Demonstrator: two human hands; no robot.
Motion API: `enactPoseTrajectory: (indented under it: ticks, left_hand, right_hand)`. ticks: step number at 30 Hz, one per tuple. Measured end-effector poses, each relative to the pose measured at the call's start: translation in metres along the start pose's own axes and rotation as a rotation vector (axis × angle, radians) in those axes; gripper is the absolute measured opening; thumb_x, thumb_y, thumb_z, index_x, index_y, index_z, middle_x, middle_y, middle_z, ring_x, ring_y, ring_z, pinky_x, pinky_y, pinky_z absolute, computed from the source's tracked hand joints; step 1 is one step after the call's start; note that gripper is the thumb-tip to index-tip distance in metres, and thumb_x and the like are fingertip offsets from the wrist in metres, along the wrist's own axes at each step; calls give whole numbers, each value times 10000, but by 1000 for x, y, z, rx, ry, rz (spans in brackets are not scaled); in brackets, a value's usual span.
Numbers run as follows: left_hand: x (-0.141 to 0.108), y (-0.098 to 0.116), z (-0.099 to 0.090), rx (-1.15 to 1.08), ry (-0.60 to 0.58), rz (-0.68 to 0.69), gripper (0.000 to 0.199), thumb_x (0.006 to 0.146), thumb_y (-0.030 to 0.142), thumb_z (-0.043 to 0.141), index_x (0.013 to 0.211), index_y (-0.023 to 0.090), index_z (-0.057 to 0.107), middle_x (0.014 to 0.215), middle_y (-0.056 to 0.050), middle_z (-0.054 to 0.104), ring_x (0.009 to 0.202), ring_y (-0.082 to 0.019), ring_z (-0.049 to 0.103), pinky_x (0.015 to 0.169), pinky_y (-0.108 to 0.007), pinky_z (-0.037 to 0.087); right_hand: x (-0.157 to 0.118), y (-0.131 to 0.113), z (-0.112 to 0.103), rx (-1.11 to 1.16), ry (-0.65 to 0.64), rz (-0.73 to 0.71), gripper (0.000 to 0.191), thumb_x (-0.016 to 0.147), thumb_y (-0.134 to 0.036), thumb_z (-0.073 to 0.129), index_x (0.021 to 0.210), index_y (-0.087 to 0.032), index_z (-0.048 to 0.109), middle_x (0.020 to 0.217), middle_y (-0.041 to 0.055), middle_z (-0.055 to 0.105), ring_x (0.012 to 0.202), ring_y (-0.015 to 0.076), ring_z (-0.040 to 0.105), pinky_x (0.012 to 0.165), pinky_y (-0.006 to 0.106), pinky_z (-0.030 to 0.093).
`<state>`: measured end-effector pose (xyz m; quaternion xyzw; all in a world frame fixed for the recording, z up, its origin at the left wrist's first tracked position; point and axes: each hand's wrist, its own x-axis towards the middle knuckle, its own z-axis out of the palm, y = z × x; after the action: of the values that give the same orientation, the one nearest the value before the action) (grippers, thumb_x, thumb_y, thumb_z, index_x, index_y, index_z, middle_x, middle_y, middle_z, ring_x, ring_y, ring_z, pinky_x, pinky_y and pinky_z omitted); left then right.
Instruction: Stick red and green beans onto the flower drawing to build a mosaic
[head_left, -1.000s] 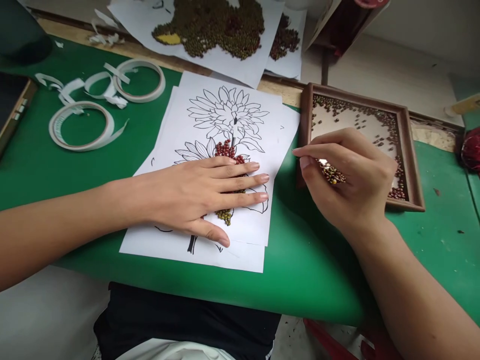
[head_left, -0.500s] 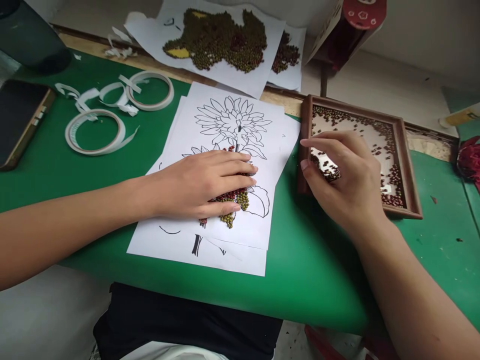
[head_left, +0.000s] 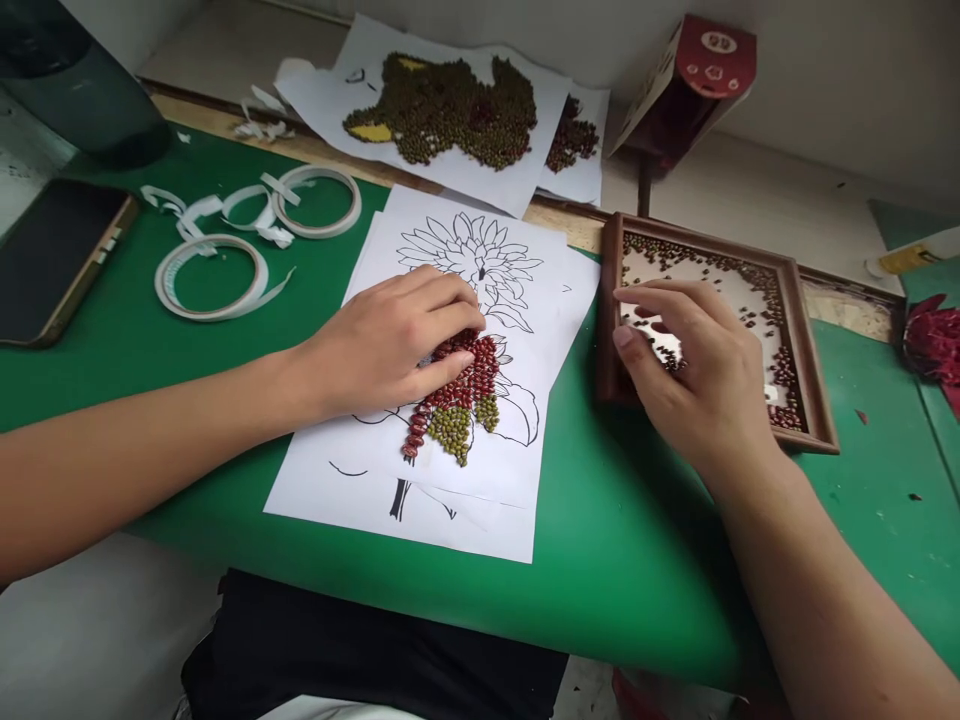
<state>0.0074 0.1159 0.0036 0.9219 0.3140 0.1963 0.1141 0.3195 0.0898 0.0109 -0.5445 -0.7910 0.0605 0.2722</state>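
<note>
My left hand [head_left: 409, 335] rests on a sheet of paper [head_left: 330, 475] printed with a black-outline flower drawing [head_left: 469, 255]. Its fingers are bent, tips touching the beans, with a gap between thumb and forefinger. Red beans [head_left: 480, 375] fill part of the drawing, and green beans [head_left: 450, 432] lie below them; some are hidden under the hand. Over the near left edge of a brown wooden tray [head_left: 814, 360] hovers my right hand [head_left: 694, 370], thumb and forefinger apart, nothing visible between them. Loose dark red and green beans [head_left: 784, 380] are scattered in the tray.
Two rolls of white tape [head_left: 161, 285] and tape scraps lie on the green table [head_left: 600, 590], left of the paper. A phone [head_left: 60, 255] and a dark bottle [head_left: 97, 90] are farther left. Behind are bean-covered sheets [head_left: 450, 110] and a red box [head_left: 694, 85].
My left hand has drawn back leftward and curled its fingers, uncovering more red beans. My right hand stays over the tray with little change. The whole view has shifted slightly.
</note>
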Motion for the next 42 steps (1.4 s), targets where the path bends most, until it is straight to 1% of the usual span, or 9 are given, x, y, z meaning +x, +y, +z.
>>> enactPoseTrajectory:
  ticks: [6, 9, 13, 19, 22, 29, 34, 39, 42]
  left_hand:
    - [0, 0, 1, 6, 9, 42, 213, 1021, 243, 568, 1158, 183, 721, 1158, -95, 706, 1113, -265, 633, 952, -424, 530]
    - [0, 1, 2, 6, 5, 118, 192, 1019, 240, 579, 1118, 191, 736, 1136, -87, 723, 1092, -254, 644, 936, -414, 530]
    - [0, 2, 1, 29, -4, 210, 186, 1022, 248, 580, 1099, 200, 742, 1135, -84, 736, 1052, -243, 655, 896, -411, 531]
    - [0, 2, 2, 40, 0, 248, 183, 1023, 231, 578, 1109, 201, 737, 1139, -78, 741, 1059, -236, 659, 892, -402, 536]
    - [-1, 2, 2, 38, -4, 261, 176, 1021, 219, 581, 1105, 198, 734, 1149, -79, 740, 1068, -237, 661, 881, -400, 535]
    - [-1, 2, 3, -6, -35, 291, 164, 996, 192, 617, 1112, 216, 730, 1158, -69, 741, 1097, -240, 667, 887, -393, 534]
    - [-1, 2, 3, -8, -33, 305, 169, 1002, 183, 601, 1114, 212, 724, 1158, -72, 741, 1107, -240, 664, 885, -392, 534]
    - [0, 7, 2, -10, 21, 309, 211, 986, 164, 608, 1162, 231, 703, 1161, -67, 737, 1074, -223, 673, 879, -379, 536]
    - [2, 12, 2, 4, 96, 299, 188, 994, 190, 605, 1142, 262, 697, 1114, -49, 742, 1040, -208, 680, 860, -368, 535]
  right_hand:
    - [2, 27, -15, -160, 26, 75, 443, 924, -114, 566, 1324, -260, 688, 1370, 128, 695, 1231, 332, 667, 1027, 499, 541]
    - [3, 35, -16, -195, 5, 85, 373, 916, -148, 616, 1263, -212, 735, 1281, 143, 738, 1161, 321, 691, 997, 468, 546]
    - [4, 36, -11, -164, -38, 38, 290, 960, -228, 608, 1190, -183, 778, 1176, 136, 762, 1082, 322, 693, 929, 481, 549]
    - [4, 37, -4, -130, -36, -18, 208, 992, -276, 608, 1045, -280, 809, 1048, 94, 750, 968, 302, 681, 843, 463, 541]
    - [4, 37, -6, -120, -42, -34, 216, 1002, -290, 589, 996, -280, 805, 1005, 97, 740, 937, 309, 679, 811, 466, 537]
    - [6, 36, -8, -146, -135, -66, 162, 997, -251, 564, 966, -288, 718, 996, 111, 707, 958, 349, 642, 814, 492, 521]
    - [5, 39, -6, -193, -135, -75, 114, 996, -233, 541, 947, -275, 636, 993, 117, 686, 962, 352, 608, 808, 495, 511]
    - [4, 13, -7, -115, 19, -161, 87, 1029, -239, 519, 982, -259, 590, 1058, 118, 697, 1020, 323, 632, 879, 501, 511]
    - [-1, -18, -4, 7, -43, -246, 92, 1031, -217, 529, 1034, -283, 594, 1137, 100, 701, 1064, 300, 647, 918, 498, 519]
